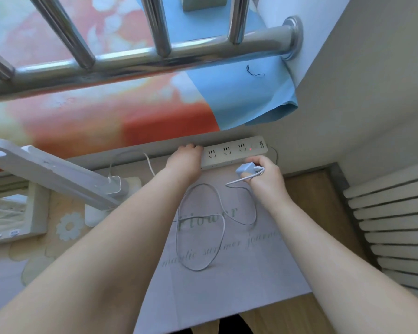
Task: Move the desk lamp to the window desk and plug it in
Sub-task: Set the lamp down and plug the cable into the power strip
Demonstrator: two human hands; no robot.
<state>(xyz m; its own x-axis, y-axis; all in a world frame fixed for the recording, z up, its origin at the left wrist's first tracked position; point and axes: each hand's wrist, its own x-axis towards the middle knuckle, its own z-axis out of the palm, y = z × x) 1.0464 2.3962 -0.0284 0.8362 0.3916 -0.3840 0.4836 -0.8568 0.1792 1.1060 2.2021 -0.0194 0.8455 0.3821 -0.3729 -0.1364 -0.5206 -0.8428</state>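
The white desk lamp (58,174) stands on the window desk (227,285) at the left, its arm reaching toward the upper left. Its white cable (203,237) lies in loops on the desk cloth. A white power strip (232,153) with a red light lies along the desk's far edge. My left hand (185,160) rests on the strip's left end, fingers curled over it. My right hand (266,179) holds the lamp's white plug adapter (245,168) just in front of the strip's right sockets, not inserted.
A steel window rail (155,59) runs overhead at the back, with orange and blue fabric (239,104) behind it. A white radiator (396,225) stands at the right. A framed mirror (15,213) sits at the desk's left edge. Wooden floor shows beyond the right edge.
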